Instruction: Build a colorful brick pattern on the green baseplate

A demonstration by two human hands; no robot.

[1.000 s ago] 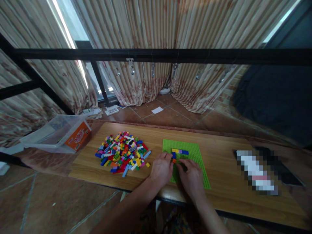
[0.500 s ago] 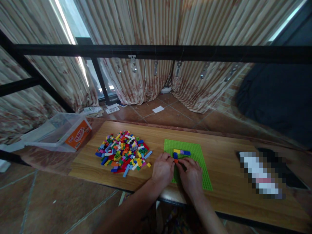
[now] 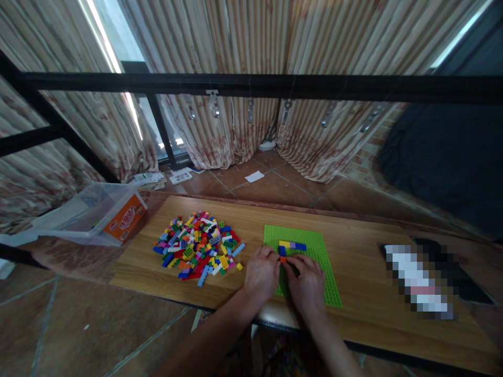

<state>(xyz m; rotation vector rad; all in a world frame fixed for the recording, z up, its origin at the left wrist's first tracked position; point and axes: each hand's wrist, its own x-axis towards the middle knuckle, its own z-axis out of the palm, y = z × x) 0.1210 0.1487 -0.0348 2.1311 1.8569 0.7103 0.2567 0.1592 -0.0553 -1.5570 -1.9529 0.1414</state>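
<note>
Head view: left hand (image 3: 262,272), right hand (image 3: 307,285) curled at orange brick (image 3: 283,259), pinch unclear, at 9 o'clock on board (image 3: 328,285). Uneven push could skew it or loosen blue brick (image 3: 282,251) at its 12 o'clock.

The bricks (image 3: 198,246) are smooth plastic with a slight shine; the green board (image 3: 314,246) is matt plastic, roughened by studs. The table (image 3: 365,267) has a smooth wood-grain top with a soft sheen. The tub (image 3: 92,238) is clear, glossy plastic. The curtains (image 3: 239,47) are pleated cloth, the rail (image 3: 251,85) looks like smooth dark metal, and the floor (image 3: 94,309) is dull tile
</note>
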